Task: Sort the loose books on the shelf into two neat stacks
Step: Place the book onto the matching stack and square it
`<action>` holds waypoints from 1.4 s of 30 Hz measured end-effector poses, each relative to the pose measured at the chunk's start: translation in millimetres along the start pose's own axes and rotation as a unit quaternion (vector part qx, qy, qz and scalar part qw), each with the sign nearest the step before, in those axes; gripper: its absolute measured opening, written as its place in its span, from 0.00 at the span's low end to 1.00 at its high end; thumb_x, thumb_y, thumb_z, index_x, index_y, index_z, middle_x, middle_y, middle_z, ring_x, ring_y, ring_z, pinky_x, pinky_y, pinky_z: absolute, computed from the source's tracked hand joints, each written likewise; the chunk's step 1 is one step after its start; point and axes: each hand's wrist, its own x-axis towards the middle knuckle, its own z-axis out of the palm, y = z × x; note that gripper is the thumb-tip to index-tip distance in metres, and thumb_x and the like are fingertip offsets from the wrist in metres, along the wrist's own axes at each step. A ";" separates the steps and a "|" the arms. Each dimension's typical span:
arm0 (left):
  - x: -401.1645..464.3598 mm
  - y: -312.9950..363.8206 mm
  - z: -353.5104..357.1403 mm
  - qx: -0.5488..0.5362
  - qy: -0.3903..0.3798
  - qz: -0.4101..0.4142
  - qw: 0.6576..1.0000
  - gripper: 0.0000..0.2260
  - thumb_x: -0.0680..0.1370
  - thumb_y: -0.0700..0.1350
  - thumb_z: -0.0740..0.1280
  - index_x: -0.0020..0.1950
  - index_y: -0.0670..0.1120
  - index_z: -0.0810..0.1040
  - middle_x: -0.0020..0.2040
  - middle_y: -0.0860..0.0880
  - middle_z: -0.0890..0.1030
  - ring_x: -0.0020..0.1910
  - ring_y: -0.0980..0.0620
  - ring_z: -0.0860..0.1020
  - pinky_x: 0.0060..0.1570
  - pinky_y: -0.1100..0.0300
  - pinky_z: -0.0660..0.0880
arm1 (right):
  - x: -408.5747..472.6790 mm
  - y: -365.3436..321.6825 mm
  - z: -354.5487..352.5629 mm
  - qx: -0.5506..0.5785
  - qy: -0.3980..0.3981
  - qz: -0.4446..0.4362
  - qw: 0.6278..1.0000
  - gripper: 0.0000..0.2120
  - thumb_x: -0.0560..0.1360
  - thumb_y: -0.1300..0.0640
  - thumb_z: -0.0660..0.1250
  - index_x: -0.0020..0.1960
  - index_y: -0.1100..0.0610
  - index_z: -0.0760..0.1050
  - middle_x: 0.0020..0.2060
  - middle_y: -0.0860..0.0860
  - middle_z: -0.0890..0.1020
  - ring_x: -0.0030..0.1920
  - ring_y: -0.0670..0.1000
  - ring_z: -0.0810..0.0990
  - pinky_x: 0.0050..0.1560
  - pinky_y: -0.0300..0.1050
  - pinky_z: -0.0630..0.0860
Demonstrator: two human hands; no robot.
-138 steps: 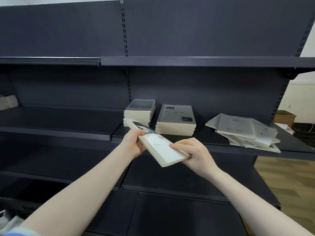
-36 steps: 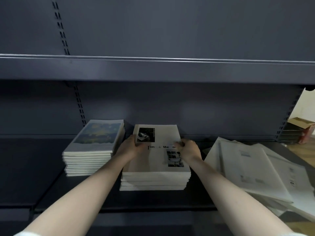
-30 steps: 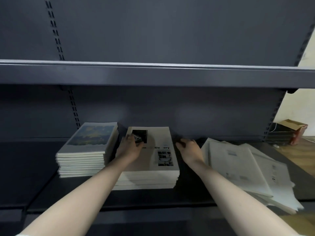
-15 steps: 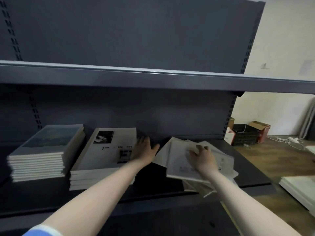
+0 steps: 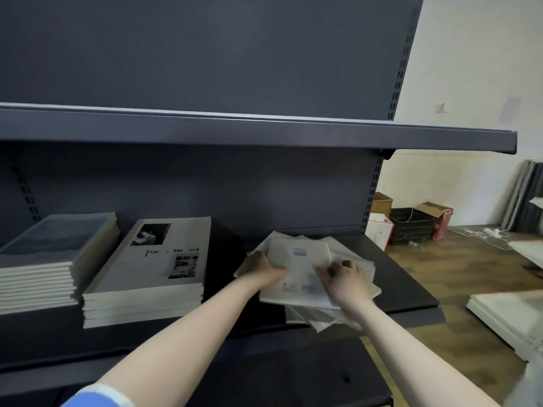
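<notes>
- From the head view we see a dark shelf (image 5: 405, 277) holding three groups of books; at the far left a neat stack with a blue cover (image 5: 50, 259) on top; just right of it, close beside but apart, a second neat stack with a white cover (image 5: 147, 274) on top, printed with black photos and some lettering.
- Right of that stack, across a bare strip of shelf, lies the loose pile of pale books (image 5: 311, 277), fanned at odd angles; its near corner hangs over the shelf's front edge.
- Our left hand (image 5: 261, 267) grips the left edge of the pile's top book (image 5: 299, 265), fingers curled at it; our right hand (image 5: 343, 277) holds the same book at its right side, fingers bent over the cover; the two hands are apart, one on each side of the book.
- A blue sleeve (image 5: 94, 398) shows at the near left.
- Past the shelf's right end we see a wooden floor (image 5: 458, 271); cardboard boxes (image 5: 435, 215) and a black crate (image 5: 411, 227) stand by the far wall.
</notes>
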 end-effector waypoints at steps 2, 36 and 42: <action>1.2 -3.7 0.2 -0.092 -0.018 -0.018 0.995 0.25 0.72 0.53 0.71 0.64 0.44 0.70 0.58 0.47 0.77 0.56 0.48 0.77 0.51 0.57 0.77 | 1.0 -2.5 2.6 0.004 -0.001 -0.009 1.000 0.25 0.79 0.37 0.52 0.55 0.55 0.78 0.60 0.57 0.75 0.64 0.57 0.68 0.66 0.49 0.62; -68.0 -163.4 -188.1 -0.540 0.156 -0.080 0.823 0.09 0.80 0.45 0.64 0.58 0.43 0.74 0.53 0.44 0.79 0.50 0.44 0.79 0.44 0.51 0.78 | -84.4 -260.6 45.4 0.700 -0.231 -0.035 0.675 0.18 0.70 0.64 0.72 0.58 0.59 0.74 0.49 0.56 0.83 0.50 0.56 0.82 0.40 0.48 0.81; -77.2 -198.9 -208.6 -0.545 0.097 -0.081 0.829 0.15 0.80 0.43 0.64 0.65 0.38 0.71 0.50 0.43 0.79 0.46 0.45 0.78 0.50 0.48 0.75 | -105.6 -293.6 58.3 0.647 -0.155 -0.073 0.743 0.11 0.71 0.71 0.67 0.46 0.57 0.74 0.43 0.57 0.80 0.40 0.57 0.77 0.31 0.44 0.71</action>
